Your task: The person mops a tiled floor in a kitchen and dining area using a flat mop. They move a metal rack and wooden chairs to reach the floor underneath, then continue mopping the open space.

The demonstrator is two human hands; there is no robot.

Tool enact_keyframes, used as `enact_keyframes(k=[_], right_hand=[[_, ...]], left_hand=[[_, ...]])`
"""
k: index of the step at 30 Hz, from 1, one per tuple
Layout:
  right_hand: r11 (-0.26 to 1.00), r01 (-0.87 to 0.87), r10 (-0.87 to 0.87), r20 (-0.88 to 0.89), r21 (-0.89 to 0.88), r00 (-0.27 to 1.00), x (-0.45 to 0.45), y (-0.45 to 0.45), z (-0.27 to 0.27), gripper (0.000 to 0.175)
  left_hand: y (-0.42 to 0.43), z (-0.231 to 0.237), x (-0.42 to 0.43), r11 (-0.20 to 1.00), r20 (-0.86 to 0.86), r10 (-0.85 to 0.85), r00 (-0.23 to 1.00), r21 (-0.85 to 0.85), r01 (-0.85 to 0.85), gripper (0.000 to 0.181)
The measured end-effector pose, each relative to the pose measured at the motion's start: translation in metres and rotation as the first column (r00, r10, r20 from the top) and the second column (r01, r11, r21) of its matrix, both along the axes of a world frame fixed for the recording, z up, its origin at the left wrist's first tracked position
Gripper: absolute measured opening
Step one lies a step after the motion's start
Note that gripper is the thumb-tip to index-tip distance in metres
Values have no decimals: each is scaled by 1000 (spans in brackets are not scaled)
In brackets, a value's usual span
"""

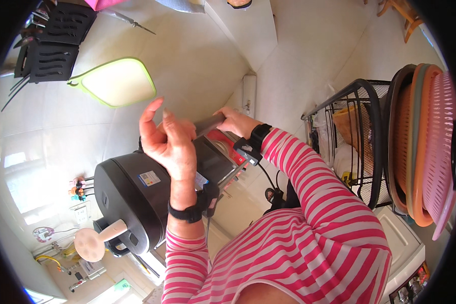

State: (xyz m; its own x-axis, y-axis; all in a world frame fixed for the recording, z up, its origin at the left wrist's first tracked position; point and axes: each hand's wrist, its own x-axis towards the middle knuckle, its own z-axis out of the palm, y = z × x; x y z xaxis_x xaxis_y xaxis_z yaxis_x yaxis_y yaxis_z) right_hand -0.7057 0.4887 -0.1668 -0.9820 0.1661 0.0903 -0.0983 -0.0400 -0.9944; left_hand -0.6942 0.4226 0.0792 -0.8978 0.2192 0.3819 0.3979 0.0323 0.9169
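My right hand [237, 122] grips one end of a dark grey bar-like thing [211, 124]. What the bar belongs to is not clear. My left hand [171, 142] is raised, thumb and forefinger apart and the other fingers curled. The bar's far end runs behind those curled fingers, so I cannot tell whether they touch it. Below my left hand stands a large black rice cooker [129, 190] with a printed sticker on it. A dark flat-topped box or tray [214, 157] lies between my forearms, with a red item [231, 146] beside it.
A pale pink utensil [90, 243] with a round dimpled head stands by the cooker. On the wall are a green-rimmed cutting board [117, 81], a black slotted rack [55, 62] and a socket strip [249, 95]. At right, a black wire cart [368, 144] sits beside stacked colanders [437, 148].
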Motion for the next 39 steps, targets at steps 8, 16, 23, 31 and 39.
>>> enact_keyframes(k=[8, 16, 23, 31, 39], right_hand=[[999, 38, -30, 217, -37, 976, 12, 41, 43, 20], [867, 293, -225, 208, -404, 952, 28, 29, 45, 2], [-233, 597, 183, 568, -768, 802, 16, 19, -2, 5], [-165, 727, 240, 688, -666, 685, 42, -52, -12, 8], [-84, 755, 242, 721, -651, 649, 58, -62, -25, 9]], left_hand=[[39, -12, -13, 970, -41, -239, 970, 25, 241, 12], [26, -13, -7, 902, -124, -428, 895, 4, 432, 11], [-15, -31, 12, 861, -148, -408, 901, 265, 433, 11], [-104, -35, 66, 940, -43, -254, 966, 224, 257, 11], [-123, -66, 84, 950, -100, -274, 957, 127, 285, 18]])
